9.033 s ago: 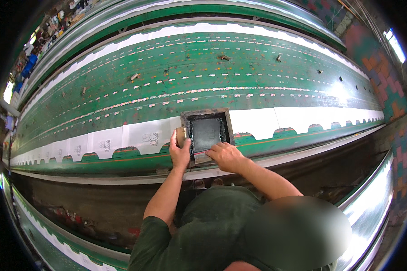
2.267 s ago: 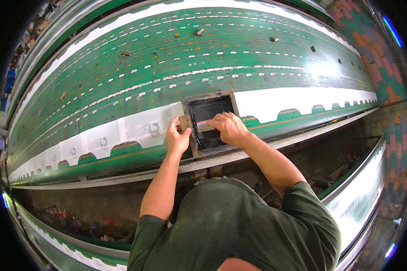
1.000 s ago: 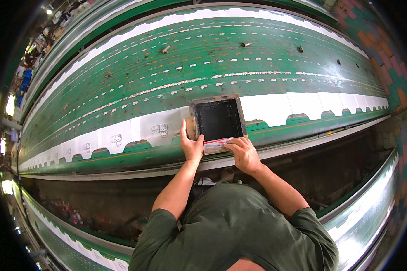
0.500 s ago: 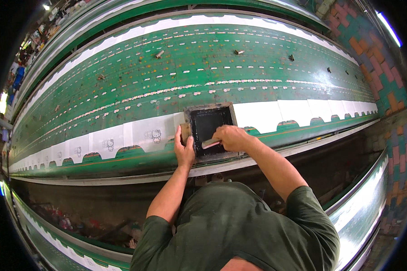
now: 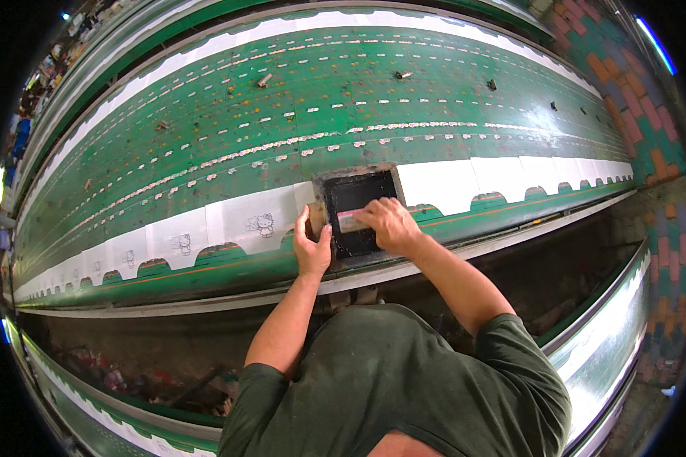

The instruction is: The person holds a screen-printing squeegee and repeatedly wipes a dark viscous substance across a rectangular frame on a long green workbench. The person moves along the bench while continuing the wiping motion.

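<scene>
A square screen frame (image 5: 354, 169) with a dark wooden rim and black interior lies over a row of white cut paper pieces (image 5: 438, 183) along the near edge of a long green table (image 5: 206, 122). My left hand (image 5: 313, 242) is closed on the wooden block (image 5: 317, 216) at the frame's left side. Inside the frame, my right hand (image 5: 392, 227) grips a pale flat squeegee (image 5: 351, 221) with a pink strip, held crosswise. Left of the frame, several paper pieces (image 5: 236, 221) bear a dark line drawing of a cartoon figure; those to the right show blank white.
Small metal fittings (image 5: 402, 75) are dotted over the green surface. A second white paper row (image 5: 190, 42) runs along the far edge. Another long table (image 5: 594, 335) stands behind me, across a dark gap. A coloured paved floor (image 5: 625, 91) lies to the right, clutter (image 5: 42, 61) at far left.
The squeegee was at the frame's front edge a second ago; it has moved away from me to about the middle of the frame. My left hand still holds the left side.
</scene>
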